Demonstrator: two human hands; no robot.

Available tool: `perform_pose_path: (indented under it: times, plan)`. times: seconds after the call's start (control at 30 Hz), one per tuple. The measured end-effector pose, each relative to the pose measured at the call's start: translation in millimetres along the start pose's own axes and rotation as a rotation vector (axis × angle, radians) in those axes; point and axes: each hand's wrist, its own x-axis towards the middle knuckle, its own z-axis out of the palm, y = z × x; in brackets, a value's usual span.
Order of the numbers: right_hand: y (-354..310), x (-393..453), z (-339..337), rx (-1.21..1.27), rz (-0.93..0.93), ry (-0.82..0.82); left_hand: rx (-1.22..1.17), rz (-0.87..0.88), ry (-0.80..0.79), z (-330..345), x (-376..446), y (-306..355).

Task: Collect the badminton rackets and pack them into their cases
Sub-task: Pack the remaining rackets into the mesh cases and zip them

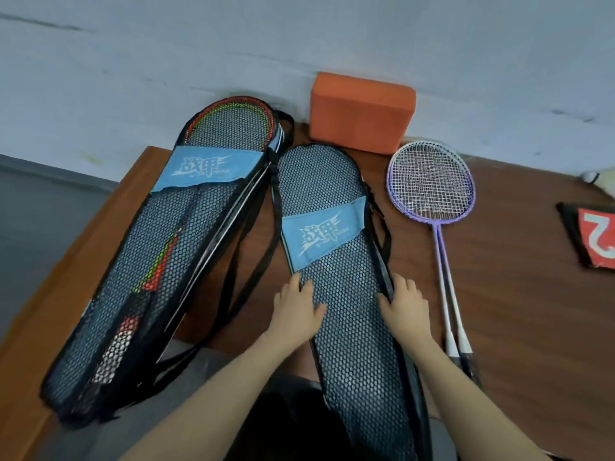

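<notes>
- Lying flat on the empty mesh racket case (pixel 336 287), the left hand (pixel 296 309) has its fingers spread and relaxed on the netting, pressing rather than gripping.
- The right hand (pixel 404 304) sits on the case's right edge with its fingers curled over the black zipper trim (pixel 387 277); whether it truly pinches the trim I cannot tell.
- The two purple rackets (pixel 432 191) lie stacked on the wooden table (pixel 532 294), just right of this case, heads far and handles near, not yet packed.
- At the left, the filled case (pixel 159 261) already holds red and green rackets and overhangs the table's near edge.
- Risk, as I judge it: the empty case also hangs off the near edge, so a tug at the opening could drag it off.
- The loose black straps (pixel 246 261) between the cases could snag a racket head.
- An orange foam block (pixel 362 111) stands far, against the wall.
</notes>
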Motion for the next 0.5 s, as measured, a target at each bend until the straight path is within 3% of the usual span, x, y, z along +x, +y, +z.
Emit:
perform_pose_path:
  times: [0.2,0.37,0.5]
  plan:
    - [14,0,1,0.403,-0.017,-0.071,-0.218,-0.049,0.108,3,7,4]
    - [4,1,-14,0.491,-0.17,-0.003,-0.368,0.029,0.159,-5,26,8]
    - [-17,4,-29,0.536,-0.276,0.008,-0.208,0.086,0.203,-9,41,17]
